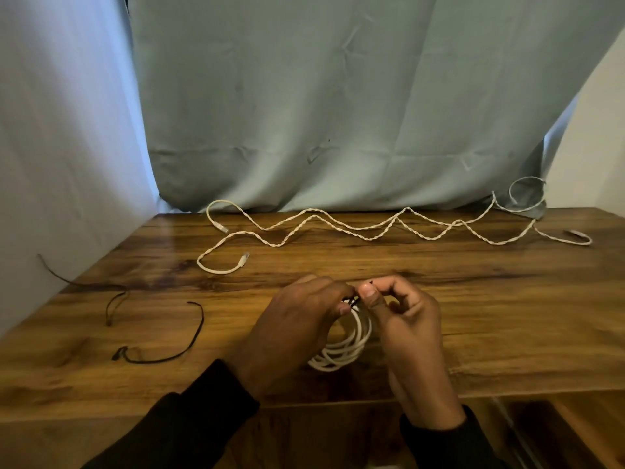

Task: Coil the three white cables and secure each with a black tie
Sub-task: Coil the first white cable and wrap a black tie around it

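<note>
On the wooden surface two white cables lie uncoiled along the far edge, light and limp. The coiled cable sits near the front; springy, it is best pinched where its loops bunch. There the left hand and right hand pinch a thin, soft black tie; two spare ties lie left.

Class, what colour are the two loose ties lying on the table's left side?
Black, both loose ties, seen clearly in the head view against the wooden table.
</note>
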